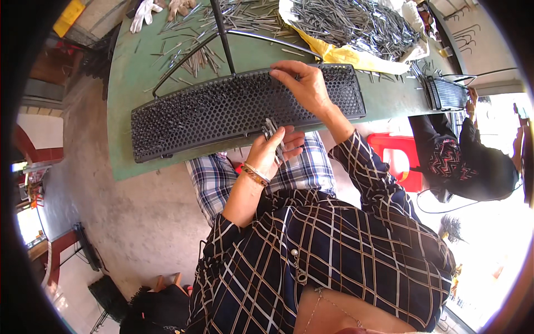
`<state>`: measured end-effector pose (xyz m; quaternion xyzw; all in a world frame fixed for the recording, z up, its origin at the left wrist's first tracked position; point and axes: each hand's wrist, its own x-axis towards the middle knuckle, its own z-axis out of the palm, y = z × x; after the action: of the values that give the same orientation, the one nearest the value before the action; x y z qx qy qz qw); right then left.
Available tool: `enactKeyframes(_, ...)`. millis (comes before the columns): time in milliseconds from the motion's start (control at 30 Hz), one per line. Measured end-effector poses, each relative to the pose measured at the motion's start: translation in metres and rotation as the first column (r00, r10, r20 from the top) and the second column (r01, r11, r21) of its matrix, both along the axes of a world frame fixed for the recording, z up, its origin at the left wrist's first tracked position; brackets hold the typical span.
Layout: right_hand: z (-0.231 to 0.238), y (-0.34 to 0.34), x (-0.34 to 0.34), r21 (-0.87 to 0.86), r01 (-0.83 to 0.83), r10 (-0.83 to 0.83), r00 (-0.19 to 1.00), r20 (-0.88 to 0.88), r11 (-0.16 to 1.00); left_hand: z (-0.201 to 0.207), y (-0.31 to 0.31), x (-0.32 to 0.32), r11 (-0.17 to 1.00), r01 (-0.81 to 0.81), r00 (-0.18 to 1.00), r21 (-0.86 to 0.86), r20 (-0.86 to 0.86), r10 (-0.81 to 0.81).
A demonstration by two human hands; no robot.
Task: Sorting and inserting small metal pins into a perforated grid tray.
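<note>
A long black perforated rack (222, 119) lies across the table edge in front of me, its holes in a honeycomb pattern. Its left part and far rows are filled with small dark upright pieces. My left hand (272, 146), near the rack's front edge, is closed around a small bunch of thin grey metal strips (269, 129). Over the rack's far edge, right of the middle, my right hand (303, 83) has thumb and forefinger pinched together at the holes. Whatever is between those fingertips is too small to make out.
Loose metal strips (203, 60) lie scattered on the green table (130, 72). An open yellow-edged sack (334, 54) heaped with strips stands at the back. Black rods (223, 42) rise from the rack. At right are a red stool (411, 181) and a co-worker (473, 161) with another rack (449, 93).
</note>
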<state>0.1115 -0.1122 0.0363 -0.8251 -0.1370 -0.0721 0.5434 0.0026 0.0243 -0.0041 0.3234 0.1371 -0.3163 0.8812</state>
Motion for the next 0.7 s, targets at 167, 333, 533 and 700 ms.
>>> enactKeyframes(167, -0.004, 0.002, 0.002, -0.033, 0.008, -0.006, 0.998, 0.06, 0.999, -0.004, 0.003, -0.002, 1.0, -0.017, 0.998, 0.009, -0.065, 0.017)
enactKeyframes(333, -0.009, 0.003, 0.0, 0.007, 0.027, -0.028, 0.998, 0.049, 1.0, -0.007, 0.005, -0.005, 0.999, -0.027, 0.999, 0.046, -0.027, 0.028)
enactKeyframes(533, -0.016, 0.003, -0.001, -0.195, 0.012, 0.02, 0.986, 0.163, 0.981, -0.01, 0.005, -0.008, 0.999, -0.038, 0.998, -0.009, -0.053, 0.038)
enactKeyframes(700, -0.021, 0.001, -0.002, -0.389, 0.095, 0.132, 0.846, 0.517, 0.916, -0.008, 0.004, -0.007, 1.0, -0.031, 0.999, -0.003, -0.041, 0.03)
